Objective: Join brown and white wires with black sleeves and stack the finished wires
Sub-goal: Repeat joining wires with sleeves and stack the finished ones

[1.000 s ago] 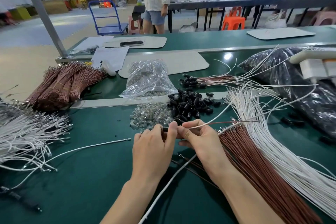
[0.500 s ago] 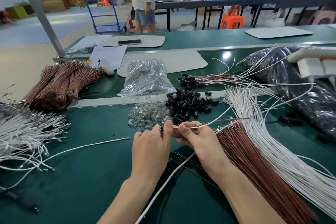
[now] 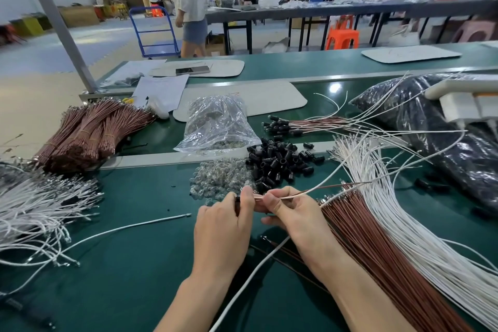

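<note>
Your left hand (image 3: 223, 226) pinches a black sleeve (image 3: 237, 201) w/ curled fingers. Your right hand (image 3: 293, 213) grips the brown & white wire pair (image 3: 301, 193) just behind the tips, prob. so the ends line up for the push-in. Both are above the worktop (image 3: 134, 264), near the sleeve pile (image 3: 277, 164) for a quick reach. Finished wires (image 3: 310, 125) are stacked beyond it.

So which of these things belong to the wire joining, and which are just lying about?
In the job: left hand and right hand, pinching a wire pair; black sleeves; brown wires; white wires; finished stack.
Lying about: phone; papers; clear bag; black bag.
</note>
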Demonstrator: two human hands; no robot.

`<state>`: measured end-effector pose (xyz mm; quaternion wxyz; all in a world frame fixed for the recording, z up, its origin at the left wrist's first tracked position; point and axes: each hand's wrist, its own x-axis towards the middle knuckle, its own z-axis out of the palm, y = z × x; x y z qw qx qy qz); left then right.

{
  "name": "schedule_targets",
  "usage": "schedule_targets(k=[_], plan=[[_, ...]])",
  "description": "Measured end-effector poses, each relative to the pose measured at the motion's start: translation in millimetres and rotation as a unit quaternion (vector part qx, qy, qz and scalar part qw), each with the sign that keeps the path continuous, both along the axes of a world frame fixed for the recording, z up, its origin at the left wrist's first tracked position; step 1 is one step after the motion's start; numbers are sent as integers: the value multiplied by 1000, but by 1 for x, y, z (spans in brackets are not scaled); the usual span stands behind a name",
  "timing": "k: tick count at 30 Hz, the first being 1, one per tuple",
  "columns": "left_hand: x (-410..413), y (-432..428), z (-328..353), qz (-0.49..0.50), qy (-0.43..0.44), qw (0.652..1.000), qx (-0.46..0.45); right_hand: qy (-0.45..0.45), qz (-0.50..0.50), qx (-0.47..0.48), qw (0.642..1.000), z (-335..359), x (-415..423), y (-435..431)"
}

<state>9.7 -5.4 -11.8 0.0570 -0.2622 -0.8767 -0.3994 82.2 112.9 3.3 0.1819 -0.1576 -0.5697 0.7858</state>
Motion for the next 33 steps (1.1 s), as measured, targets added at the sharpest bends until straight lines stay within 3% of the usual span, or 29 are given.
schedule_targets(k=[5, 8, 12, 23, 29, 33], plan=[[1, 0, 5, 48, 47, 995, -77, -9, -9, 21, 1000, 1, 0, -3], [6, 0, 7, 29, 95, 992, -82, -14, -11, 28, 999, 2, 2, -3], [0, 1, 4, 46, 58, 990, -119, -17, -9, 25, 1000, 3, 1, -3], [0, 4, -1, 38, 84, 980, -178, -19, 5, 7, 1000, 2, 3, -1], [0, 3, 2, 27, 71, 981, -178, -23, 8, 3, 1000, 1, 3, 0], [-1, 0, 1, 1, -3, 999, -42, 2, 1, 3, 1000, 0, 3, -2]])
